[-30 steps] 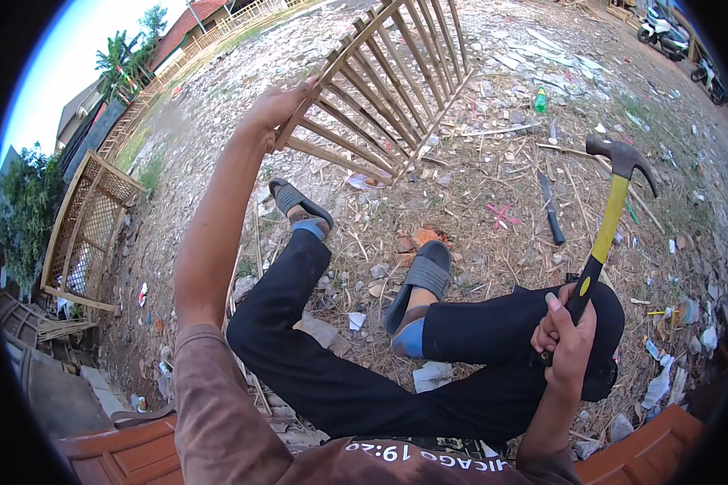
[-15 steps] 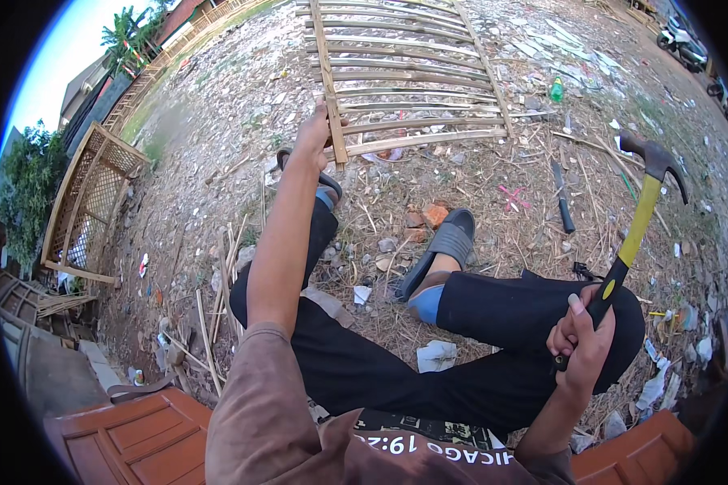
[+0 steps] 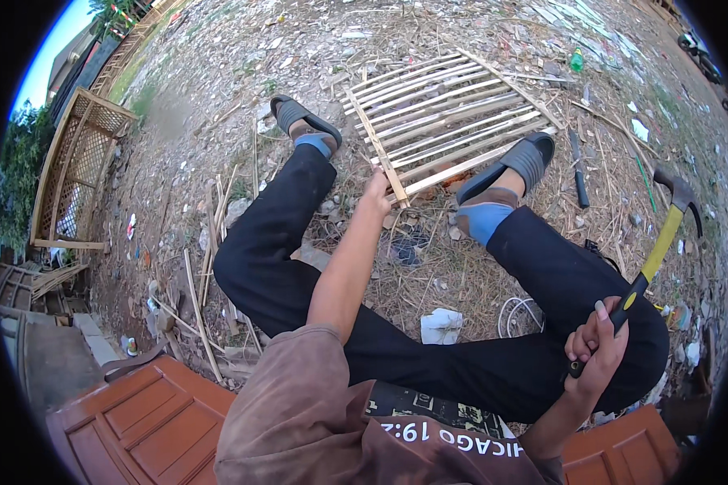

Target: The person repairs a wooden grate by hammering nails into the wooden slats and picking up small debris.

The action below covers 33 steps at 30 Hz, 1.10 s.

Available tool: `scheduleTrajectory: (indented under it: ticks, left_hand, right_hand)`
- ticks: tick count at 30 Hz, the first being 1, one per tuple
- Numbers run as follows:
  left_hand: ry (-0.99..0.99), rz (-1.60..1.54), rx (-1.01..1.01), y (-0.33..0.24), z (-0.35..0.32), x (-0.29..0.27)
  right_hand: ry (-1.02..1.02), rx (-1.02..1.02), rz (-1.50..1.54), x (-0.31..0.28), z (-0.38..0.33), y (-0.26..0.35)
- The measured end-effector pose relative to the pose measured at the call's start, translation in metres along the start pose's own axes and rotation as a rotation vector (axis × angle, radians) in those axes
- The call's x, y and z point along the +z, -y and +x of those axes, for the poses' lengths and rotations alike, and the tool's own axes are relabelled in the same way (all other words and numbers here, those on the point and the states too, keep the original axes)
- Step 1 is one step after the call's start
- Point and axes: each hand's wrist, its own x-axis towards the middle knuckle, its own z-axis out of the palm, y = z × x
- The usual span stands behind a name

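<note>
From here I'd judge the slatted bamboo panel (image 3: 449, 121) light but springy, its thin slats liable to crack, so the stouter cross rail at its near edge is the place to hold. It lies flat on the littered ground between my sandalled feet, pale and weathered. My left hand (image 3: 375, 192) is curled on that rail; my right hand (image 3: 597, 343) is wrapped tight round the yellow-handled claw hammer (image 3: 653, 250), raised clear.
</note>
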Motion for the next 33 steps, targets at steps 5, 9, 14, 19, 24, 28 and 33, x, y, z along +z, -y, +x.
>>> scheduleTrajectory:
  ticks: [5,9,14,19,24,28,33]
  left_hand:
    - [0.069,-0.115,0.026,0.070,-0.003,0.009]
    - [0.113,-0.301,0.053,0.083,-0.029,0.037]
    - [0.087,-0.157,0.239,0.091,-0.049,0.065]
    - [0.125,0.218,0.144,0.094,-0.050,0.073]
    - [0.149,0.098,0.192,0.072,-0.022,0.075]
    - [0.155,0.134,0.177,0.051,-0.011,0.099]
    - [0.073,0.117,0.127,0.021,0.024,0.104]
  right_hand:
    - [0.048,0.051,0.018,0.013,-0.004,-0.018]
    - [0.027,0.185,-0.061,0.011,0.000,-0.040]
    - [0.084,0.392,-0.060,0.023,0.000,-0.076]
    - [0.111,0.494,-0.082,0.032,-0.002,-0.104]
    - [0.093,0.524,-0.142,0.030,-0.001,-0.121]
    - [0.115,0.547,-0.161,0.029,0.002,-0.131]
    - [0.121,0.557,-0.230,0.025,0.006,-0.132]
